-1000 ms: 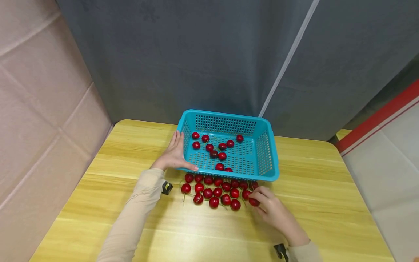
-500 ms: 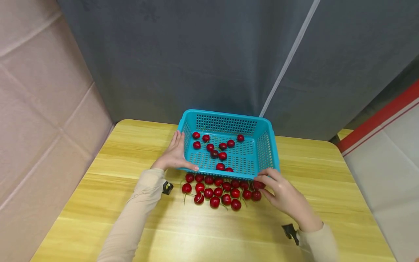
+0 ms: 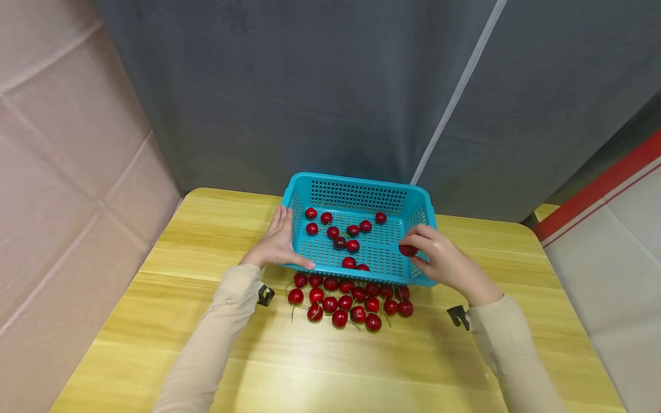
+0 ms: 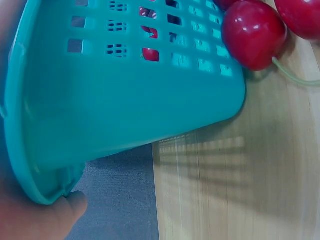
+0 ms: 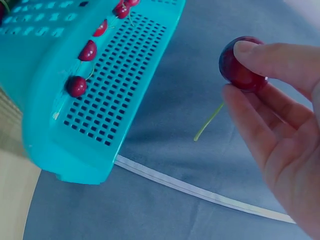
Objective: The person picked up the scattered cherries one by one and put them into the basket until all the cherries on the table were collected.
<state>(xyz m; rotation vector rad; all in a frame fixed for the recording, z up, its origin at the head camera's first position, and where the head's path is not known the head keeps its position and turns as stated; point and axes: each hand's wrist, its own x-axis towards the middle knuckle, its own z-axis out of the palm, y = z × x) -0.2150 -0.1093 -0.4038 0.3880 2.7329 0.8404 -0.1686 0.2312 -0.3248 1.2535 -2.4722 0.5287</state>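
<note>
A dark red cherry (image 5: 243,65) with a green stem is pinched between the thumb and fingers of my right hand (image 3: 446,261). In the head view that hand is over the right end of the turquoise plastic basket (image 3: 361,275). My left hand (image 3: 276,244) grips the basket's near left corner, thumb along the front rim and fingers against the left side. Several cherries (image 3: 353,246) lie scattered on the basket floor, mostly left and middle. More cherries (image 3: 358,314), some with stems, are grouped on the table right in front of the basket.
The wooden table (image 3: 320,367) extends around the basket, which stands near its back edge. A grey curtain (image 3: 289,97) hangs behind. At the left is a pale padded wall (image 3: 67,189); a red-edged white panel (image 3: 614,241) stands at the right.
My right hand has picked up a cherry from the right side of the table group and raised it over the basket's right end. The left hand and basket have stayed put.
</note>
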